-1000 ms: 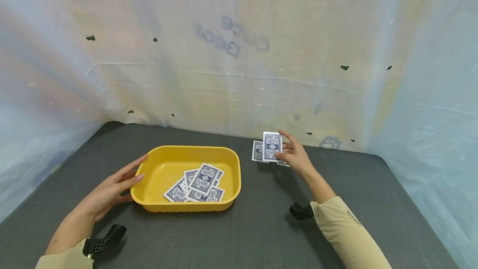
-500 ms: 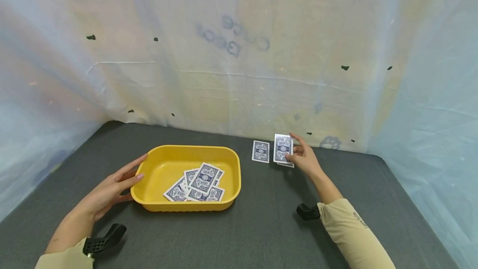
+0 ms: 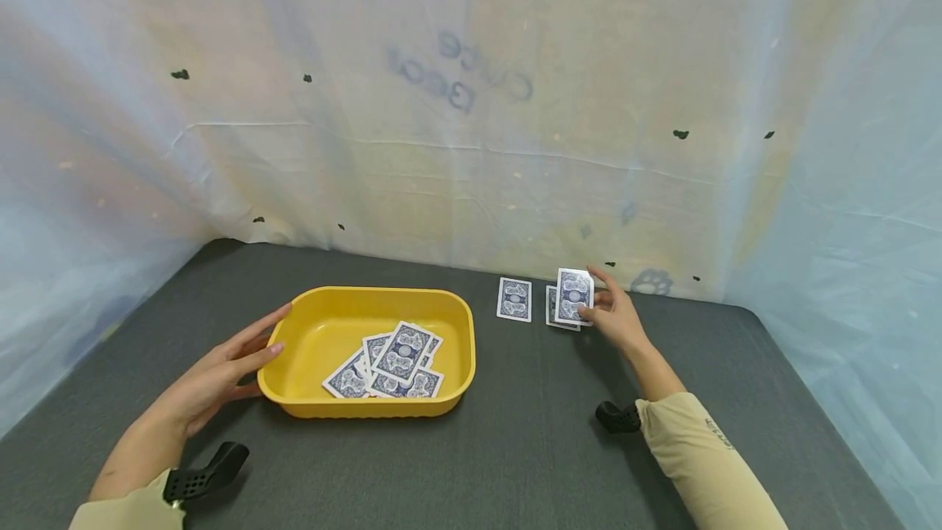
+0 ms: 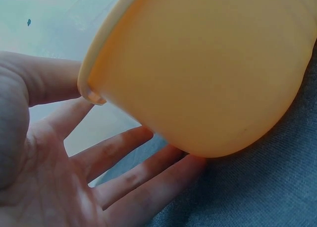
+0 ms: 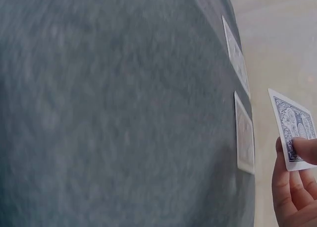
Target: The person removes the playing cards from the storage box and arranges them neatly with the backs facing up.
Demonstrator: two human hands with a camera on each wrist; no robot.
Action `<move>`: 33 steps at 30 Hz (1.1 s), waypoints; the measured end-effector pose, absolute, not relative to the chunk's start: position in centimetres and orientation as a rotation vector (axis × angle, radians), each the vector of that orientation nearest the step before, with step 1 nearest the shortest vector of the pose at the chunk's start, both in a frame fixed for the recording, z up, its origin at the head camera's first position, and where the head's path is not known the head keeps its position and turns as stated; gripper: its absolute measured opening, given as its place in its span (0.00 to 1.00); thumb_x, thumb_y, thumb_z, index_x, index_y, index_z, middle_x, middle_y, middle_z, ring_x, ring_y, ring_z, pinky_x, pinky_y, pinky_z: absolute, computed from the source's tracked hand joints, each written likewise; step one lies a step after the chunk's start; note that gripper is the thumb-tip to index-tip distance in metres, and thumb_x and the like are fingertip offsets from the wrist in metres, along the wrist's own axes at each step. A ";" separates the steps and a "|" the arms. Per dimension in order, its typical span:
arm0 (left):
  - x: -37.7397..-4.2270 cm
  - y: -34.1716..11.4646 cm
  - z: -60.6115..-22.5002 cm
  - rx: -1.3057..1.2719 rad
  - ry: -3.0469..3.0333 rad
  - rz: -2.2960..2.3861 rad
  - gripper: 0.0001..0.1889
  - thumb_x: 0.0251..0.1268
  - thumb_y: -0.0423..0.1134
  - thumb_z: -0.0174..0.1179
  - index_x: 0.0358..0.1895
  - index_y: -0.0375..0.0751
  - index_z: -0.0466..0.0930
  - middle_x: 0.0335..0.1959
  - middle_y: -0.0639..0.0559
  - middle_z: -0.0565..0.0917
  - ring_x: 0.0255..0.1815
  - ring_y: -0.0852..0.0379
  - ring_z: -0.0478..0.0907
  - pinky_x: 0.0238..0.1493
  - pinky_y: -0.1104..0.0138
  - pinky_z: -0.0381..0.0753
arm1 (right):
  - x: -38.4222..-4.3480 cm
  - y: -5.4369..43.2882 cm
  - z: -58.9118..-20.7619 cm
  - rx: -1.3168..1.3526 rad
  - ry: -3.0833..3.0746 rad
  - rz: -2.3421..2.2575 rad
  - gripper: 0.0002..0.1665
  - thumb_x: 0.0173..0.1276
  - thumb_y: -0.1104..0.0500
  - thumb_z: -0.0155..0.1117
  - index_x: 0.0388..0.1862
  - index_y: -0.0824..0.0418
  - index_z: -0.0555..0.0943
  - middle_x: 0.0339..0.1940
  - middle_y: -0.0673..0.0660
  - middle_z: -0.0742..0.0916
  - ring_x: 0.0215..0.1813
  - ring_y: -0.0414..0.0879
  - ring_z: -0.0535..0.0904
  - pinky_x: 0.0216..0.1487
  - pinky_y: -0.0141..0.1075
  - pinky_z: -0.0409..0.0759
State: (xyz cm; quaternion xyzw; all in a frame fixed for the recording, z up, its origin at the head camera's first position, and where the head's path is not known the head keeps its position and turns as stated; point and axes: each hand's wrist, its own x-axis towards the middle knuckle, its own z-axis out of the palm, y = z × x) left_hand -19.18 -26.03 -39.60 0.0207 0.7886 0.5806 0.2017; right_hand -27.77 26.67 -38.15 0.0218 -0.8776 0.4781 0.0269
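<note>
In the head view my right hand point(image 3: 618, 319) pinches a blue-backed playing card point(image 3: 571, 293) near the back of the table. The held card overlaps another playing card point(image 3: 552, 321) lying under it. To the left, a third playing card point(image 3: 514, 299) lies face down. The right wrist view shows the thumb on the patterned back of the held card point(image 5: 293, 123). My left hand point(image 3: 209, 375) holds the left end of a yellow tray point(image 3: 309, 309), thumb over its rim and fingers against the outer wall point(image 4: 198, 88). Several face-down cards point(image 3: 401, 352) lie in a loose pile inside.
A dark grey cloth point(image 3: 515, 464) covers the table. A pale plastic sheet point(image 3: 471, 145) hangs behind the table's back edge and along both sides. Black wrist mounts point(image 3: 209, 473) stick out from the sleeves.
My right hand has moved right with the held card, past the left card on the table and over the right one. The left hand and tray have stayed put.
</note>
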 end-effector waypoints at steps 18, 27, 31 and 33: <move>-19.0 -25.9 -39.3 0.067 2.203 1.618 0.37 0.75 0.53 0.47 0.77 0.63 0.33 0.77 0.32 0.39 0.74 0.29 0.46 0.56 0.39 0.71 | -27.7 29.0 -38.6 0.043 -2.749 1.280 0.44 0.63 0.72 0.59 0.76 0.63 0.54 0.43 0.73 0.82 0.41 0.57 0.83 0.34 0.33 0.74; -18.9 -26.0 -39.2 0.071 2.197 1.628 0.37 0.75 0.53 0.47 0.77 0.64 0.34 0.77 0.33 0.40 0.74 0.29 0.45 0.56 0.39 0.71 | -27.7 30.4 -39.0 -0.040 -2.792 1.204 0.45 0.61 0.71 0.60 0.76 0.62 0.54 0.44 0.74 0.82 0.45 0.58 0.82 0.35 0.33 0.73; -19.0 -26.0 -39.3 0.065 2.199 1.626 0.37 0.75 0.53 0.47 0.77 0.64 0.34 0.77 0.33 0.40 0.74 0.29 0.45 0.56 0.38 0.71 | -27.4 30.9 -38.8 -0.049 -2.799 1.178 0.45 0.61 0.71 0.60 0.76 0.63 0.55 0.43 0.73 0.83 0.36 0.48 0.81 0.34 0.33 0.73; -19.0 -26.0 -39.2 0.057 2.201 1.626 0.37 0.74 0.53 0.47 0.77 0.65 0.35 0.77 0.33 0.40 0.74 0.29 0.45 0.56 0.38 0.71 | -27.4 31.2 -38.8 -0.043 -2.800 1.157 0.44 0.61 0.71 0.60 0.75 0.63 0.56 0.41 0.72 0.83 0.32 0.41 0.76 0.32 0.32 0.72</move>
